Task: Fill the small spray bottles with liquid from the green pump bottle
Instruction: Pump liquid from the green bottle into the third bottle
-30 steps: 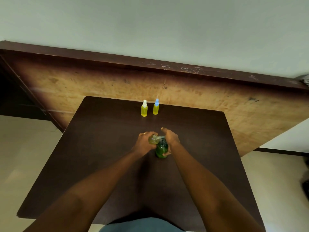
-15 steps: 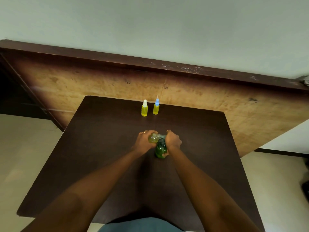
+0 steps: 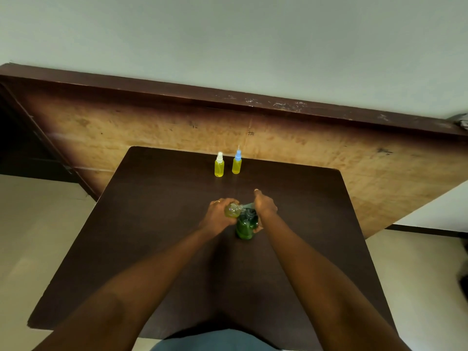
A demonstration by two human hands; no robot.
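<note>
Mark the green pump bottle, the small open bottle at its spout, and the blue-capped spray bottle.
green pump bottle [image 3: 244,228], head view, on its green body.
small open bottle [image 3: 232,211], head view, on its yellowish body.
blue-capped spray bottle [image 3: 236,167], head view, on its yellow body.

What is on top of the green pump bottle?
The right hand grips the top of the green pump bottle; its spout reaches the small bottle in the left hand. Pump head hidden.
</note>
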